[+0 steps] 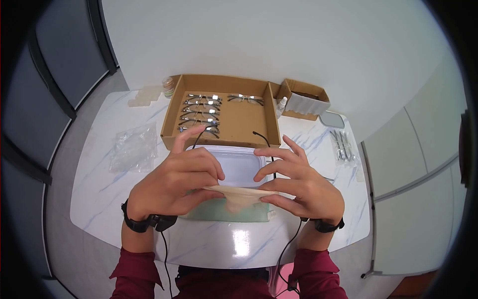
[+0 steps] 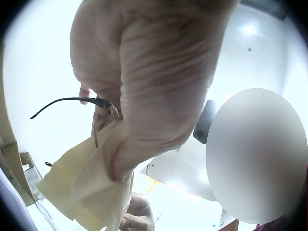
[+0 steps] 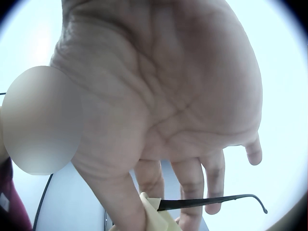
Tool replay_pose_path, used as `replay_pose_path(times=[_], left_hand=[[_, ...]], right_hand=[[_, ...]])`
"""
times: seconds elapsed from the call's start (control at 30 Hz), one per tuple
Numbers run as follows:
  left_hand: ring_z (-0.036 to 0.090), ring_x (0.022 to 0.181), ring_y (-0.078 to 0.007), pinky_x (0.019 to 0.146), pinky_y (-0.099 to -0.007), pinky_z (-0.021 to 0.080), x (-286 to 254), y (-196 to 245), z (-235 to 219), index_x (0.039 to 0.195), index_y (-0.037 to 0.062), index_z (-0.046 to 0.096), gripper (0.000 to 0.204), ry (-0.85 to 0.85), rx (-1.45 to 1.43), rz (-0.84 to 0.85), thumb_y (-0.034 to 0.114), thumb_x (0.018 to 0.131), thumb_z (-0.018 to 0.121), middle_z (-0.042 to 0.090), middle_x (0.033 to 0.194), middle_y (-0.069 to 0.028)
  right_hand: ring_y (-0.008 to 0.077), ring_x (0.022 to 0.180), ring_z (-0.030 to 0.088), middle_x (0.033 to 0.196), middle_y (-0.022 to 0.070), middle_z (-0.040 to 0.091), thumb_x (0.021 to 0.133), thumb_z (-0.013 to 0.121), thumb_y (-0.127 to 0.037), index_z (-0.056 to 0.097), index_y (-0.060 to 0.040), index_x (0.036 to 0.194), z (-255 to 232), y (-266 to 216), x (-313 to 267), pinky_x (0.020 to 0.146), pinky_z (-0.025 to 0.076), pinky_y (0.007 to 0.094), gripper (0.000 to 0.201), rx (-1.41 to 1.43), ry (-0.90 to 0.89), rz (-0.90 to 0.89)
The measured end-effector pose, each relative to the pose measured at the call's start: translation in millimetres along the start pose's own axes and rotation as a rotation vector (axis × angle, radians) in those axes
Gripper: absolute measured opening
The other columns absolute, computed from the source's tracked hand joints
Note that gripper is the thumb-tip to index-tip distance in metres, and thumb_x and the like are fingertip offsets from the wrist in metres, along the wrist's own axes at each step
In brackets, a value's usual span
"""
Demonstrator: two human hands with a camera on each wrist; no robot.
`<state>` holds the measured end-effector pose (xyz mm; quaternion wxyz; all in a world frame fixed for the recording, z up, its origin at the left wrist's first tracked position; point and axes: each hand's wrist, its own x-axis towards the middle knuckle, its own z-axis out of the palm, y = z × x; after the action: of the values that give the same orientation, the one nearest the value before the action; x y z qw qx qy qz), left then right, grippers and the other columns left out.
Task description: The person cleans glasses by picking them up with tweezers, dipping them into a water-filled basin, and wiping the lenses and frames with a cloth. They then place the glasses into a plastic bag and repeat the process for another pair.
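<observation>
A pair of eyeglasses is held up between both hands, its dark temples pointing away from the body. A cream cloth is folded over the front of the eyeglasses and hides the lenses. My left hand pinches the cloth and frame at the left end between thumb and fingers. At the right end, my right hand pinches them in the same way, its other fingers spread. In the left wrist view the cloth hangs down from under the thumb.
Behind the hands stands a white plastic tub, with a pale green sheet in front. A cardboard tray holds several eyeglasses. Around it are a clear plastic bag, a spray bottle, a small cardboard box and bagged eyeglasses.
</observation>
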<state>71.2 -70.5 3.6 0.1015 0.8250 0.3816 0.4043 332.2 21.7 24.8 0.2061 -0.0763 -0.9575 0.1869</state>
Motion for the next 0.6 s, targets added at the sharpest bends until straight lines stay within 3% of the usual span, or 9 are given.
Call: replay_pose_path(times=[0.17,0.37,0.43,0.6], left_hand=[[0.065,0.084,-0.0183,0.114,-0.0591,0.025,0.6,0.8,3.5,0.074,0.0059,0.061,0.021,-0.041,0.018,0.018,0.001,0.069,0.081,0.063,0.082,-0.0016],[0.065,0.082,-0.0163,0.114,-0.0588,0.027,4.0,2.5,16.7,0.074,0.0062,0.061,0.022,0.004,0.08,0.029,0.003,0.068,0.082,0.063,0.082,-0.0006],[0.065,0.081,-0.0165,0.113,-0.06,0.027,3.8,-1.7,19.2,0.072,0.0067,0.063,0.021,0.012,0.102,0.016,0.004,0.067,0.083,0.064,0.079,-0.0001],[0.066,0.08,-0.0169,0.113,-0.0608,0.026,4.2,-3.7,12.2,0.069,0.007,0.065,0.019,0.019,0.1,-0.005,0.006,0.068,0.084,0.065,0.077,0.0]], right_hand=[[0.0267,0.119,0.057,0.091,0.0066,0.062,0.087,0.071,-0.016,0.068,-0.0002,0.08,14.7,2.2,3.5,0.114,0.023,0.0631,0.018,0.0,-0.054,-0.045],[0.0246,0.11,0.062,0.088,0.0056,0.061,0.083,0.073,-0.01,0.066,-0.0011,0.082,33.0,-0.2,13.0,0.115,0.023,0.0633,0.011,-0.039,0.033,-0.061],[0.0227,0.108,0.063,0.085,0.0056,0.06,0.082,0.073,-0.01,0.066,-0.0005,0.081,37.3,-1.5,14.8,0.115,0.023,0.0627,0.012,-0.261,0.001,-0.022],[0.0246,0.11,0.063,0.084,0.0049,0.063,0.083,0.073,-0.012,0.067,-0.0018,0.082,21.0,5.5,11.8,0.115,0.023,0.063,0.013,-0.062,0.034,-0.048]])
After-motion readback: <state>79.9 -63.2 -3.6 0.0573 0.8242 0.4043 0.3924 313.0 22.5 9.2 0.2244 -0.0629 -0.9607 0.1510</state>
